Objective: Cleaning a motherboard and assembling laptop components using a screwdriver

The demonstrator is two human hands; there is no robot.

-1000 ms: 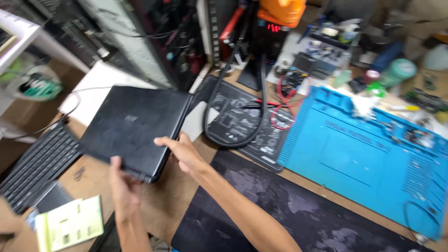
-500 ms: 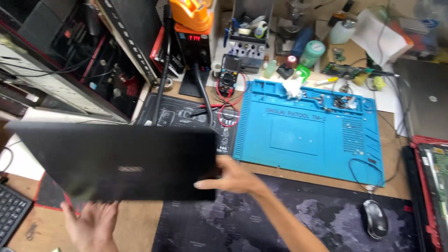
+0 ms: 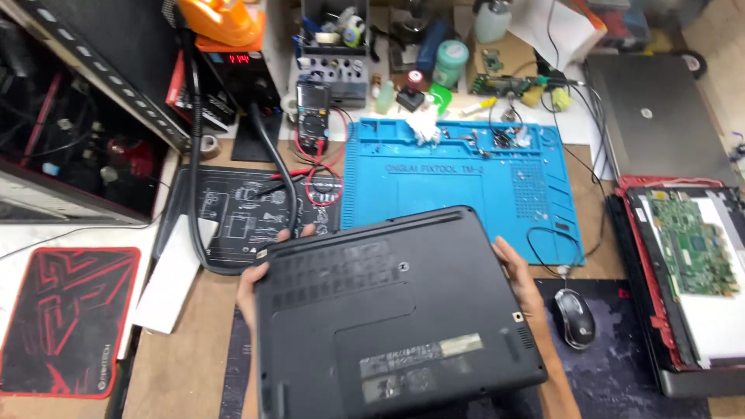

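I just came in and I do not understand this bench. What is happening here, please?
A person holds a black laptop with both hands, its underside facing up, above the desk. The left hand grips its left edge, the right hand its right edge. Behind it lies a blue work mat. A mouse sits to the right, and an opened laptop with a green board showing lies at the far right.

1. The upturned black plastic laptop point(image 3: 392, 314) is covering most of the left hand point(image 3: 250, 283) and the right hand's point(image 3: 518, 273) palm.
2. The bottom edge is cropping the laptop's near corner.
3. The right edge is cutting off the opened red-rimmed laptop with green circuit board point(image 3: 687, 279).
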